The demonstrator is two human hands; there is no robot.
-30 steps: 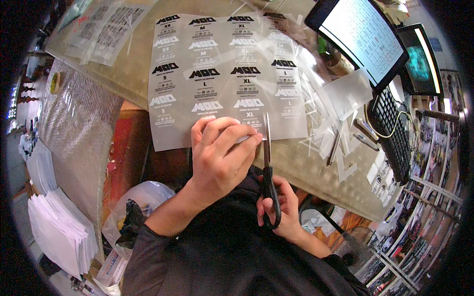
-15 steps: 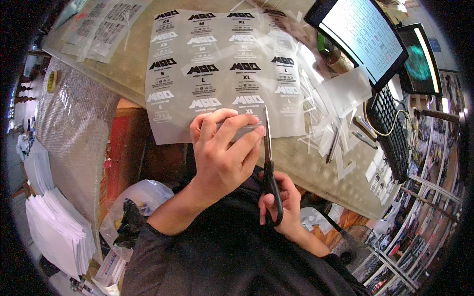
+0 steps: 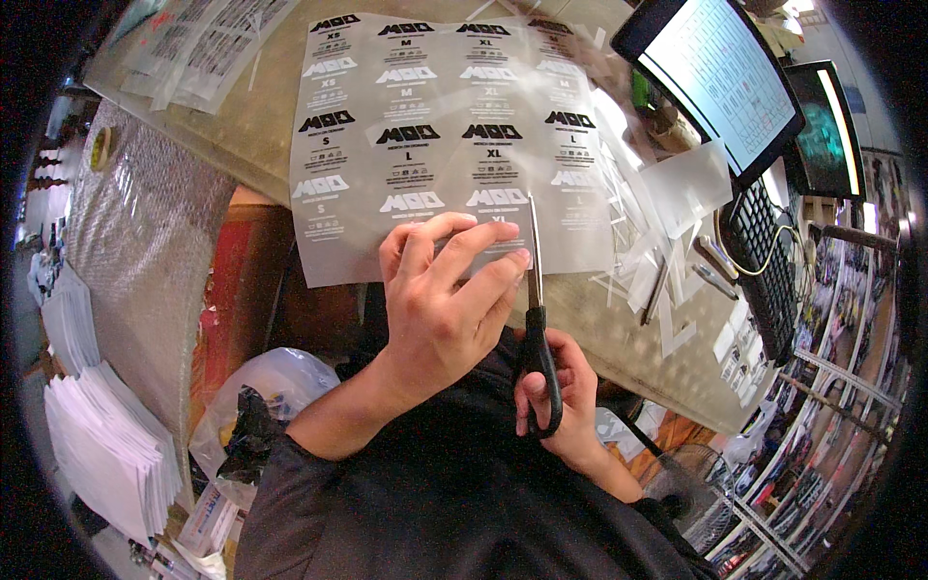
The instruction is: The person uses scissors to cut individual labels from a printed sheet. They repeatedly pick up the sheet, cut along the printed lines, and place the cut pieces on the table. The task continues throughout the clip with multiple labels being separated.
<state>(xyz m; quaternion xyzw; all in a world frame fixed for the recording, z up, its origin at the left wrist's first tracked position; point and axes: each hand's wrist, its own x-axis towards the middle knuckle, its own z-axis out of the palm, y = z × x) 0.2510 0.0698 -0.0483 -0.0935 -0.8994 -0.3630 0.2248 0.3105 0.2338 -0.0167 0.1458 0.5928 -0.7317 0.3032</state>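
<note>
Across the edge of the sheet (image 3: 452,150), the right hand (image 3: 568,398) holds scissors (image 3: 536,290).

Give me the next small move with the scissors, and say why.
A short, slow snip forward seems best: the right hand holds the scissors with the blades pointing away, in the gap between two columns of print on the sheet, and the left hand is right beside the blades, so care matters.

Heavy fisheye curvature, grainy black corners, shadow beneath the table (image 3: 623,338), bright glow from the monitor (image 3: 723,82).
</note>
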